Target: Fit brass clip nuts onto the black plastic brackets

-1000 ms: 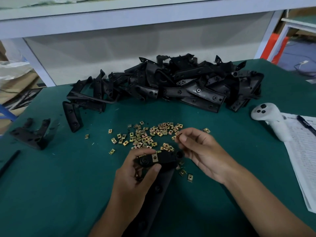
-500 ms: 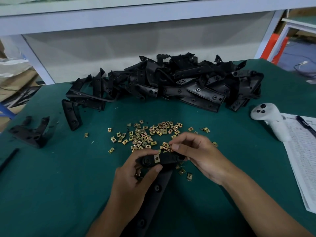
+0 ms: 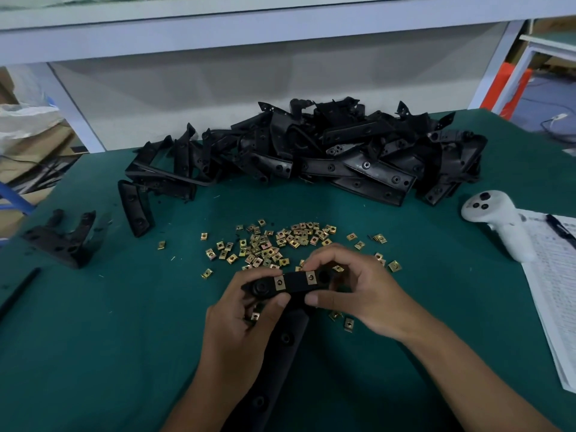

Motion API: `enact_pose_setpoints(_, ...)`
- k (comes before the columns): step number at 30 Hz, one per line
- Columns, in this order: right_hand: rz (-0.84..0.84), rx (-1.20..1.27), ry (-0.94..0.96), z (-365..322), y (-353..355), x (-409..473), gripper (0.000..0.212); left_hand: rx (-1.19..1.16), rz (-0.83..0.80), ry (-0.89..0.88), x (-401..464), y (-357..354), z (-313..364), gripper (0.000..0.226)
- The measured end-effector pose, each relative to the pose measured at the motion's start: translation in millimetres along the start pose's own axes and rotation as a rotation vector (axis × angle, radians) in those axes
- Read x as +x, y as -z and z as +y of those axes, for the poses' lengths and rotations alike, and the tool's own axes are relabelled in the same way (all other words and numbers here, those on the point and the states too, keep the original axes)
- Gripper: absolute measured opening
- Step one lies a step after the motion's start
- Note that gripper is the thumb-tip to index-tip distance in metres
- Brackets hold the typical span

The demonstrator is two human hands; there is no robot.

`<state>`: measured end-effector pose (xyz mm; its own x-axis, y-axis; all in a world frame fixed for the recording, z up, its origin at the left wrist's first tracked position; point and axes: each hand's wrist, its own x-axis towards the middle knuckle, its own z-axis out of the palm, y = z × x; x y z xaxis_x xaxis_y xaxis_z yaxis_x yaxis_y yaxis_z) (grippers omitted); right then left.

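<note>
A: What are the hands holding?

B: Both grip one black plastic bracket (image 3: pixel 293 283) just above the green table (image 3: pixel 93 338). The left hand (image 3: pixel 240 319) curls its fingers round the bracket's left end, thumb pressed on the near edge. The right hand (image 3: pixel 355 288) pinches the right end, with its thumb on the near edge and its fingers bent over the far edge.

A: Any nuts fitted?

B: Two brass clip nuts sit on the bracket's top face: one (image 3: pixel 279 282) near the left hand, the other (image 3: pixel 311 277) under the right fingertips. A long part of the bracket runs down toward the person.

A: Where are the loose nuts?

B: A scatter of brass clip nuts (image 3: pixel 274 244) lies on the table just beyond the hands, and a few more lie close to the right wrist.

A: And the other parts?

B: A pile of black brackets (image 3: pixel 311 151) lies farther back. One separate bracket (image 3: pixel 62 238) stands at the left. A white controller (image 3: pixel 498 222) lies at the right, touching a printed sheet (image 3: pixel 554 275).
</note>
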<state>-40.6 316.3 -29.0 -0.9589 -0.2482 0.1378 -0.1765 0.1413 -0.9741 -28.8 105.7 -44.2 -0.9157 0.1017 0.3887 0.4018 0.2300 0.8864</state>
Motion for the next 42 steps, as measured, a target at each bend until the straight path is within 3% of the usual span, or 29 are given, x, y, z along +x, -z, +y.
enact_pose_setpoints(11,0.065,-0.021,0.041,1.8,-3.0,0.0,0.036,-0.143,-0.014,0.067,1.1,-2.5,0.3,0.02)
enact_pose_setpoints(21,0.056,-0.041,0.029,-6.4,0.1,-1.4,0.032,-0.134,-0.009,0.082,-0.3,-1.9,4.6,0.022)
enact_pose_setpoints(26,0.076,-0.199,0.028,-40.6,23.4,-27.0,0.026,-0.043,-0.053,0.025,-6.5,-11.3,32.7,0.022)
enact_pose_setpoints(33,0.483,-0.281,0.032,-77.1,89.0,-207.5,0.032,-0.046,-0.423,-0.267,-49.9,-112.3,115.9,0.022)
enact_pose_setpoints(38,0.787,-0.445,-0.15,-98.8,111.8,-361.3,0.04,-0.074,-0.631,-0.489,-115.6,-209.6,164.1,0.023)
enact_pose_setpoints(42,0.952,-0.547,-0.313,-108.9,112.7,-443.7,0.028,-0.099,-0.768,-0.576,-159.3,-261.5,194.8,0.024)
